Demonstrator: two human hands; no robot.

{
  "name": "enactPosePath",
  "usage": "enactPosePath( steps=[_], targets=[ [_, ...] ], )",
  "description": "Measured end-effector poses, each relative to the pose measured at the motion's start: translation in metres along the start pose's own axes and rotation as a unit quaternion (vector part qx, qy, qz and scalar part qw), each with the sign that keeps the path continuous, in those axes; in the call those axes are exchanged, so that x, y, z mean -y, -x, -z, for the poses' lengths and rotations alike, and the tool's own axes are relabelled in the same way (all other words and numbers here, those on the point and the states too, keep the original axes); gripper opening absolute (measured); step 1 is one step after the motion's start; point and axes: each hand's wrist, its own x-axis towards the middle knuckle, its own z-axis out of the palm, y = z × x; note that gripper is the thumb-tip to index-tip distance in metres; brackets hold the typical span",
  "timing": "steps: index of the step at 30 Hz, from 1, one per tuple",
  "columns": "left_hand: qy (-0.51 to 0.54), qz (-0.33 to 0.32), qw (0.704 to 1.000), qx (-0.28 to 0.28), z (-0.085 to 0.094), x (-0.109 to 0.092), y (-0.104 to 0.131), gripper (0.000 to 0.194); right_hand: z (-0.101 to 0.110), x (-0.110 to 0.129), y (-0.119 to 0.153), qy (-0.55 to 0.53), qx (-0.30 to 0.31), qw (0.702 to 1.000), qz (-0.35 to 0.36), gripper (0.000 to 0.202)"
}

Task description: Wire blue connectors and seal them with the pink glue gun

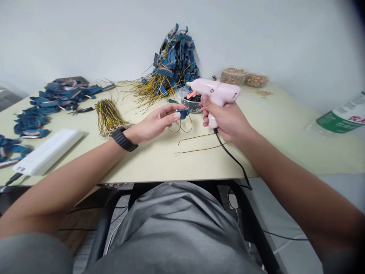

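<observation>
My right hand [228,118] is wrapped round the handle of a pale pink glue gun [218,91], whose nozzle points left. A black cord runs from its grip down over the table edge. The thumb and forefinger of my left hand [159,120] close at a small dark blue piece [183,113] with thin wires looping below it; the fingers partly cover it. Just beyond the fingertips sits a clear round tub [192,104] of small black parts, with a coral-pink piece [192,94] at its top. Two yellow-black wires [199,148] lie on the table before me.
A heap of blue pieces on wires [178,57] stands against the wall. Left are a wire bundle [110,114], pliers [82,110], more blue pieces [57,95] and a white power strip [49,150]. Right are tubs of tan bits [234,76] and a plastic bottle [339,116].
</observation>
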Motion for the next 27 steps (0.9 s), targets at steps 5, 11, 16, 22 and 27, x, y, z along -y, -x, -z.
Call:
enactPosePath(
  steps=[5, 11, 16, 22, 27],
  targets=[
    [0.002, -0.02, 1.0, -0.004, -0.007, -0.002, 0.002, 0.066, -0.002, -0.008, -0.001, -0.022, 0.002, 0.999, -0.024, 0.058],
    [0.006, -0.017, 1.0, -0.018, -0.01, -0.002, 0.003, 0.069, -0.004, -0.013, 0.001, -0.072, 0.048, 0.995, -0.044, 0.063],
    [0.013, -0.011, 1.0, -0.024, -0.012, -0.004, 0.003, 0.069, -0.006, -0.015, 0.001, -0.108, 0.059, 0.991, -0.047, 0.061],
    [0.005, -0.019, 1.0, -0.022, -0.014, -0.006, 0.004, 0.075, -0.008, -0.017, 0.002, -0.12, 0.064, 0.989, -0.052, 0.054],
    [-0.001, -0.023, 1.0, -0.014, -0.013, -0.003, 0.004, 0.074, -0.009, -0.017, 0.002, -0.117, 0.066, 0.989, -0.062, 0.051]
  ],
)
